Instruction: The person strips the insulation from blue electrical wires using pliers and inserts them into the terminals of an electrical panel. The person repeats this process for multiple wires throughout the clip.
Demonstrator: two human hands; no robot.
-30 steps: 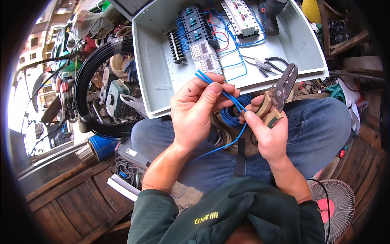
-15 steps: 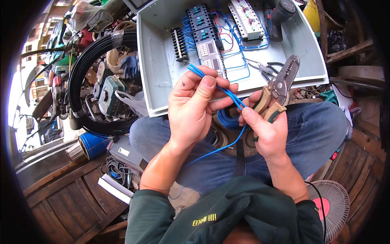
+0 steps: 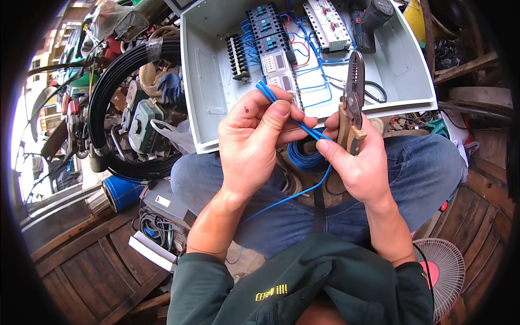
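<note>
A small bundle of blue wires (image 3: 307, 129) runs between my two hands above my lap. My left hand (image 3: 246, 143) is closed on it, thumb against fingers, with the wire ends sticking out past the thumb. My right hand (image 3: 360, 170) pinches the bundle's other end between thumb and finger. That same hand also holds wire strippers (image 3: 355, 89), their toothed jaws pointing up and away from me. One strand loops down from my right hand toward the lower left. A coil of blue wire (image 3: 304, 157) lies just behind and below the bundle, partly hidden.
Beyond my hands stands a grey electrical enclosure (image 3: 208, 116) holding contactors (image 3: 271, 35), a terminal strip (image 3: 236, 58), breakers (image 3: 327, 27) and a cordless drill (image 3: 371, 24). Black cable (image 3: 100, 92) is coiled at left beside a blue cylinder (image 3: 122, 192). A fan (image 3: 444, 271) sits at lower right.
The wire strippers have swung from leaning right to nearly upright in my right hand, and their handles look closer together. Both hands keep hold of the blue wires.
</note>
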